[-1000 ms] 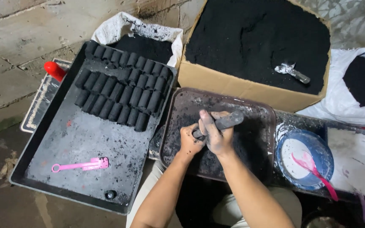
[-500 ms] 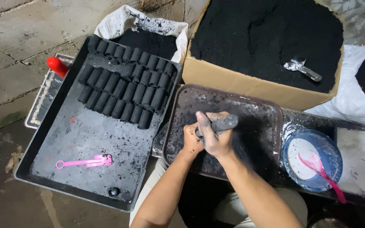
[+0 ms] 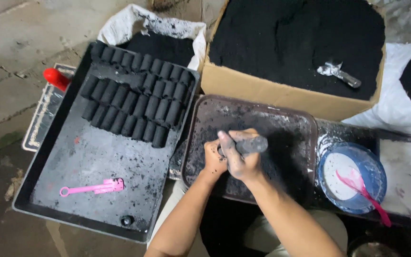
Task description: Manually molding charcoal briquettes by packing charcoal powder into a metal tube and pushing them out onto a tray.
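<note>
Beside a black tray (image 3: 48, 190) of charcoal briquettes (image 3: 136, 102) and a pink tool (image 3: 93, 188), the left hand (image 3: 213, 159) and right hand (image 3: 239, 159) both clench a soot-coated cylindrical press (image 3: 249, 144) over the brown tray (image 3: 305, 123), a cardboard box (image 3: 262, 90) of charcoal powder behind.

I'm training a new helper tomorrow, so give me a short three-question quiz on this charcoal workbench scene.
1. True or false: both hands grip the grey cylinder.
2. Where does the pink tool lie?
A. cardboard box
B. black tray
C. blue bowl
3. What fills the cardboard box?

Key:
1. True: left hand and right hand close around it above the brown tray.
2. B, on the black tray below the black briquettes.
3. Black powder.
</note>
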